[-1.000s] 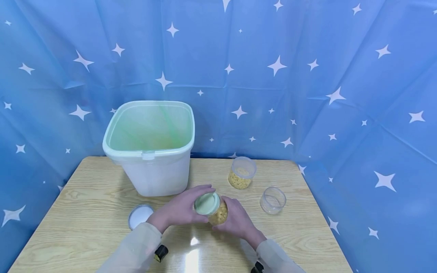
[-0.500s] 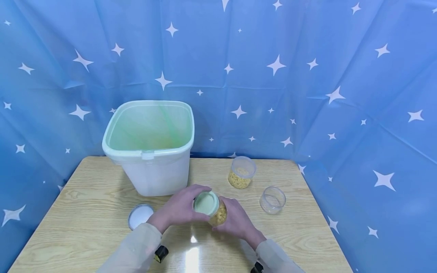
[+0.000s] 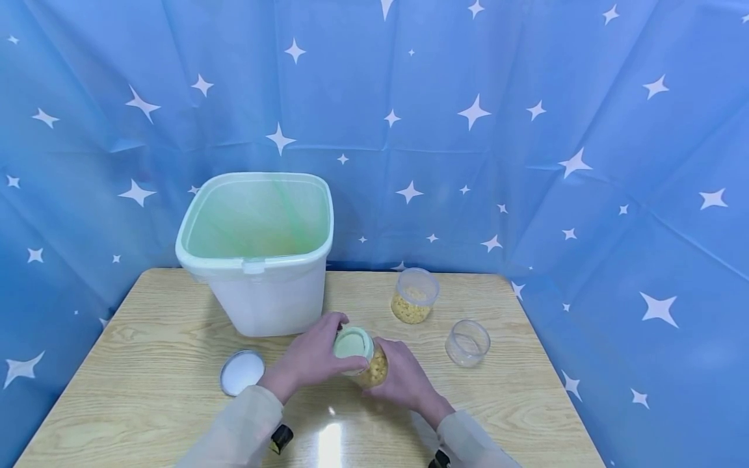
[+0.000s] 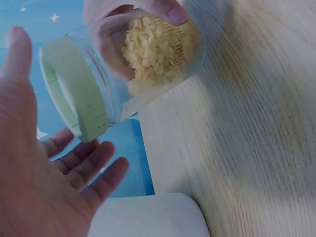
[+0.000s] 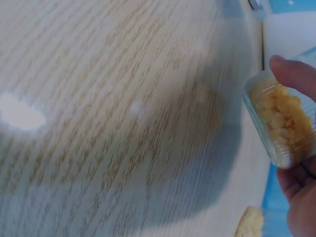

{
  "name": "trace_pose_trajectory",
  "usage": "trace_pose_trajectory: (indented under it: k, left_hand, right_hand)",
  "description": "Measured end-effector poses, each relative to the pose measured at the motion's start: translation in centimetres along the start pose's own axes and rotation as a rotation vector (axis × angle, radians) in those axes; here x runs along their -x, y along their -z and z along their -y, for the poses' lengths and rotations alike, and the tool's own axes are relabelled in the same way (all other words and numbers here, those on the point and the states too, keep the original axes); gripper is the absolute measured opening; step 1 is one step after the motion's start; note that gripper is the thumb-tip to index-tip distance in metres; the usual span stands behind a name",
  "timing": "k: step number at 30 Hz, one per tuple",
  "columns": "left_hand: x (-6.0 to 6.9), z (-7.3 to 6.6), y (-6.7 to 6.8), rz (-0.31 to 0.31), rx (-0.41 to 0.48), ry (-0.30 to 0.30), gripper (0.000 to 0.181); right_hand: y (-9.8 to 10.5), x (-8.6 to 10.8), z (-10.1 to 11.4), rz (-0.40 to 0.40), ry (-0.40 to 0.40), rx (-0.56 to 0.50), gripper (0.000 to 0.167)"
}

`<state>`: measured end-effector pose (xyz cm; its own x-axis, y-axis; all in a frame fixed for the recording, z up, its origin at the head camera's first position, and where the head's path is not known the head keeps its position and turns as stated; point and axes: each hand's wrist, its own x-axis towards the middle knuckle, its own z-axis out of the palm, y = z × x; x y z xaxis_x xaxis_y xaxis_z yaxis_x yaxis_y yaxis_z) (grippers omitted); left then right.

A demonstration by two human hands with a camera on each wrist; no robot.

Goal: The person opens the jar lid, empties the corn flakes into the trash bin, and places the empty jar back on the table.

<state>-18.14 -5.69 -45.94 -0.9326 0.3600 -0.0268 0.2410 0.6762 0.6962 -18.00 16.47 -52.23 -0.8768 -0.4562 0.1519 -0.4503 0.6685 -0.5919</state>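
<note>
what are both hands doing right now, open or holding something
Left hand: open at the green lid, not gripping it.
Right hand: closed, holding the clear jar of yellow flakes.

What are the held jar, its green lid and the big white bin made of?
Jar: clear, glossy glass or plastic, since the flakes show through. Green lid: probably smooth, matte plastic, evenly coloured. White bin: likely satin moulded plastic, judging by its rounded corners.

Left hand [image 3: 310, 354] turned, fingers drawn back from far side of green lid [image 3: 352, 342], thumb over near edge; white disc [image 3: 242, 372] beside left wrist uncovered.
</note>
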Motion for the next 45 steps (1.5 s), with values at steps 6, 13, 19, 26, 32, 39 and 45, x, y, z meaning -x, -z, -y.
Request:
trace_pose_trajectory:
  k: [6, 13, 19, 26, 32, 39, 45]
  left_hand:
    - [0.1, 0.4, 1.1, 0.107, 0.054, -0.208, 0.107]
    - [0.2, 0.5, 1.5, 0.212, 0.061, -0.264, 0.092]
    - [0.2, 0.7, 1.5, 0.187, 0.024, -0.262, 0.083]
    - [0.2, 0.6, 1.1, 0.082, -0.010, -0.186, 0.084]
    - [0.0, 0.6, 0.3, -0.001, -0.054, -0.097, 0.087]
    - [0.0, 0.7, 0.4, 0.017, -0.032, -0.126, 0.109]
    - [0.2, 0.9, 1.2, 0.113, -0.010, -0.263, 0.103]
  right_hand:
    - [0.1, 0.0, -0.2, -0.009, 0.006, 0.007, 0.082]
    - [0.2, 0.0, 0.0, -0.009, -0.007, 0.043, 0.086]
    - [0.2, 0.1, -0.1, -0.015, -0.002, 0.011, 0.083]
    - [0.1, 0.0, -0.2, -0.015, 0.017, 0.006, 0.083]
    - [0.2, 0.0, 0.1, -0.004, -0.027, 0.013, 0.084]
    - [0.2, 0.0, 0.1, -0.003, -0.032, 0.038, 0.084]
    - [0.2, 0.0, 0.2, 0.001, -0.042, 0.059, 0.087]
